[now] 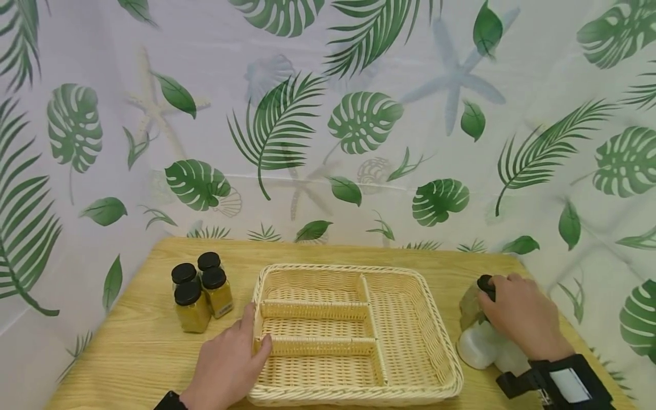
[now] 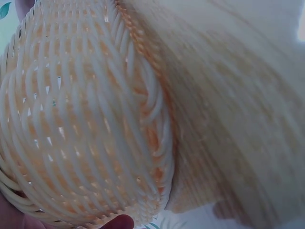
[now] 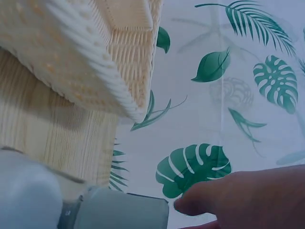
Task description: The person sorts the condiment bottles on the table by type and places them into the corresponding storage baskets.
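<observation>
A woven wicker basket point(image 1: 405, 330) with dividers stands at the middle of the wooden table. My left hand point(image 1: 225, 359) grips its left rim, with the thumb over the edge. In the left wrist view the basket's woven side point(image 2: 71, 119) fills much of the frame, with a fingertip at its lower edge. On the right, my right hand point(image 1: 528, 313) holds a glass spice jar point(image 1: 468, 307) by its black lid point(image 1: 486, 285). Two whitish rounded containers point(image 1: 478, 345) stand just in front of that jar, partly covered by the hand and wrist.
Several black-lidded jars of yellow-brown spice point(image 1: 192, 310) stand grouped left of the basket. The table point(image 1: 128, 347) ends at a leaf-printed cloth point(image 1: 318, 193) behind and at the sides. Low woven walls split the basket into long compartments on the left and one tall one on the right.
</observation>
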Tool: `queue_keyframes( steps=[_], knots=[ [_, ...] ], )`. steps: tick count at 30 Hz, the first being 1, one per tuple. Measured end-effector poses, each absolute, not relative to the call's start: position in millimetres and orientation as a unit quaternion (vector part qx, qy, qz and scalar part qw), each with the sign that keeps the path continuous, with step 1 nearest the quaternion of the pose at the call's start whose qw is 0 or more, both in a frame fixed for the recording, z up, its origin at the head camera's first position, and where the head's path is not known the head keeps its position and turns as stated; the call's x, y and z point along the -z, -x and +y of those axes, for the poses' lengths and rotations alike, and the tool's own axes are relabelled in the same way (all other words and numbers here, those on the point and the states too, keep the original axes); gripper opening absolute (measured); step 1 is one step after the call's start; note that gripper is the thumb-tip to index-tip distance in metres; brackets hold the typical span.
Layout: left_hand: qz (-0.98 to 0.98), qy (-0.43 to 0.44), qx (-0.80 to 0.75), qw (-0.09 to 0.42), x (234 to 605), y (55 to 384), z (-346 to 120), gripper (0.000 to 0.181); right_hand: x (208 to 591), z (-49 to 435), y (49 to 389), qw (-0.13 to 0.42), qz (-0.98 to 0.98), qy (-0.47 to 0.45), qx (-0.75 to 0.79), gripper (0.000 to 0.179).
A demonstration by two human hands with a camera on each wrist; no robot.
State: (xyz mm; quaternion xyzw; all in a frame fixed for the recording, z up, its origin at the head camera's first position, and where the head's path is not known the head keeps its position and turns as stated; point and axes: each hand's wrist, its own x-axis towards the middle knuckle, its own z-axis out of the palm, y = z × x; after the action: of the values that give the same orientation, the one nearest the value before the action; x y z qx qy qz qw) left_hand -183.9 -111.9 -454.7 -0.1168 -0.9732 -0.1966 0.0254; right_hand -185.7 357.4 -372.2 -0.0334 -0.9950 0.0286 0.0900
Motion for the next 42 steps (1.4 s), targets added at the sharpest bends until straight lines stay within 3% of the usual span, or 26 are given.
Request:
queue_keyframes(
  steps=[4,12,26,34,42],
  knots=[
    [-0.973,0.118,0.195,0.026,454.6,183.7,-111.6,0.075,373.0,360.7,189.2,0.043,-0.998,0.039,-0.039,0.037],
    [-0.972,0.118,0.202,0.018,452.8,183.9,-110.9,0.075,377.9,360.8,193.4,0.02,-0.997,0.053,-0.048,0.03],
    [-0.97,0.123,0.211,0.009,452.0,184.4,-111.6,0.076,381.3,362.7,201.0,-0.009,-0.997,0.037,-0.074,0.039],
    [-0.97,0.125,0.21,0.009,454.0,184.5,-112.6,0.077,377.8,355.6,201.4,0.055,-0.996,0.006,-0.066,0.022],
    [-0.971,0.119,0.208,0.013,453.6,184.6,-114.0,0.075,356.0,337.0,203.8,0.132,-0.99,-0.041,-0.029,0.02]
  ],
)
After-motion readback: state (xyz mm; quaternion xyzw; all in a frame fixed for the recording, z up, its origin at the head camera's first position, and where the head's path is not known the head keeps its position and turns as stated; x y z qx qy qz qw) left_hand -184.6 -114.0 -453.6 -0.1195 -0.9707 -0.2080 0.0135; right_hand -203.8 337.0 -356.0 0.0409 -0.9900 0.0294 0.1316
